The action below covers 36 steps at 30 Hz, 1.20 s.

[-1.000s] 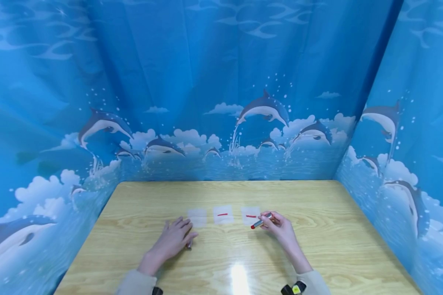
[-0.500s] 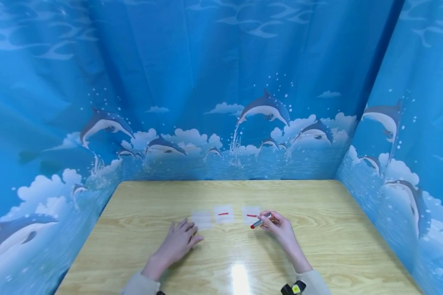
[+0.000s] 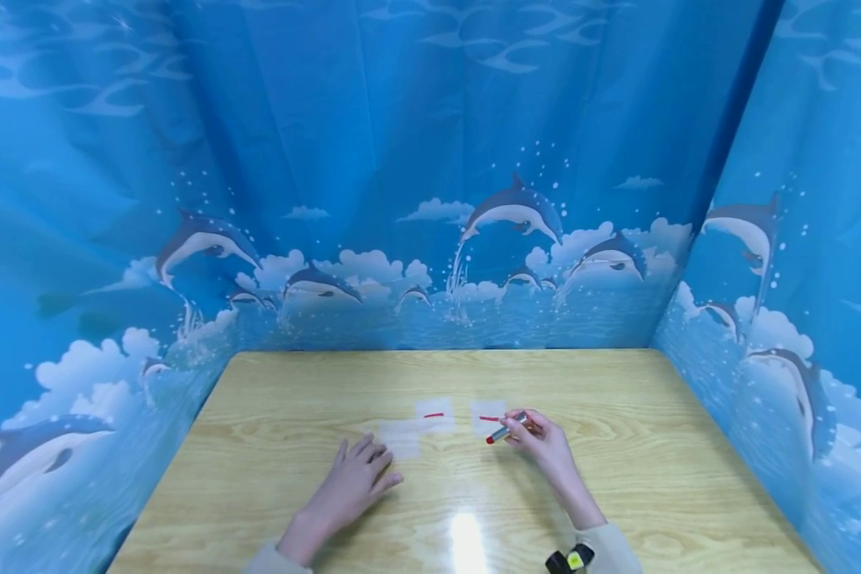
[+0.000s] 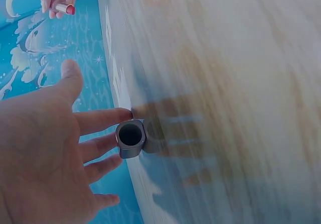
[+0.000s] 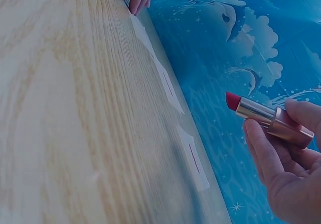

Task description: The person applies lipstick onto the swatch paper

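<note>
My right hand (image 3: 545, 448) pinches an uncapped lipstick (image 5: 257, 112) between thumb and fingers, above the table. Its red tip points left, near the right-hand paper square (image 3: 482, 408), which bears a red streak. The middle paper square (image 3: 434, 426) also has a red streak. Unmarked, the left paper square (image 3: 400, 443) lies lower, touching or overlapping the middle one's corner. My left hand (image 3: 351, 482) has its fingers spread, fingertips at that square's left edge. In the left wrist view a dark hollow lipstick cap (image 4: 131, 139) sits against those fingertips; the head view hides it.
A light wooden table (image 3: 316, 383) carries everything. Blue dolphin-print curtains (image 3: 430, 159) enclose its back and sides. A bright light reflection (image 3: 466, 542) shows near the front. A black wrist device (image 3: 570, 560) is on the right wrist.
My left hand has moved right and slightly nearer, and the unmarked paper has slid with it toward the middle square. The cap has gone from the head view. My right hand stays put.
</note>
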Each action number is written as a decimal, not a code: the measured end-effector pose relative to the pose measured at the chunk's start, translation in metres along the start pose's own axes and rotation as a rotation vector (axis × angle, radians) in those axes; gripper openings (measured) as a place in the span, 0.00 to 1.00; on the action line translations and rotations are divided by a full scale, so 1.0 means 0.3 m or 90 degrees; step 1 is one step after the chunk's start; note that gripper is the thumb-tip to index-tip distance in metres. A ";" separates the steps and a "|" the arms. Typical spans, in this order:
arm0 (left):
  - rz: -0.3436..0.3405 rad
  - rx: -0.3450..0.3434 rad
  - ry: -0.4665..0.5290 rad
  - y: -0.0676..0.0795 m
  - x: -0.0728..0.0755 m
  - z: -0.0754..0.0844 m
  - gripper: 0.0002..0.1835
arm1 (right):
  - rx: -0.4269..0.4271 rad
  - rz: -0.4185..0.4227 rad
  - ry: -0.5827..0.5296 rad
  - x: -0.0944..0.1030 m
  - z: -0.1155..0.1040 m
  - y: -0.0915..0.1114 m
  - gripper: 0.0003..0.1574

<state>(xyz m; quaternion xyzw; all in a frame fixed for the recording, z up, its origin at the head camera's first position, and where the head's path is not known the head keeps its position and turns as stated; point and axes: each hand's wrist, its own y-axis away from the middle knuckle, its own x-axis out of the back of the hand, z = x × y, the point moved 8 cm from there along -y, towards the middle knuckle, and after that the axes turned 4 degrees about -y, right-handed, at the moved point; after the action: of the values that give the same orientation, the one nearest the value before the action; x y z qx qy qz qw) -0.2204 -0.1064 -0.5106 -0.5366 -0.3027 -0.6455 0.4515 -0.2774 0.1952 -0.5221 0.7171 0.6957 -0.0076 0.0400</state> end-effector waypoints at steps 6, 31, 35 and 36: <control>0.005 -0.010 0.008 0.027 0.004 0.023 0.29 | 0.000 0.001 0.000 -0.004 0.001 0.000 0.20; 0.023 -0.082 -0.026 0.029 -0.046 0.147 0.31 | -0.003 0.000 -0.008 -0.006 -0.002 0.003 0.21; 0.023 -0.091 -0.028 0.018 -0.056 0.165 0.30 | -0.005 0.004 -0.008 -0.002 0.001 0.003 0.21; 0.022 -0.093 -0.032 0.014 -0.061 0.170 0.31 | -0.005 0.005 -0.010 -0.002 0.001 0.003 0.22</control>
<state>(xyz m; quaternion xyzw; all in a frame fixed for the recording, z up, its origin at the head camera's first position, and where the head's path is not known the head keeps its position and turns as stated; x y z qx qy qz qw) -0.1951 -0.0588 -0.5164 -0.5888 -0.2569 -0.6446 0.4146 -0.2765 0.1947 -0.5224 0.7195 0.6927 -0.0105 0.0480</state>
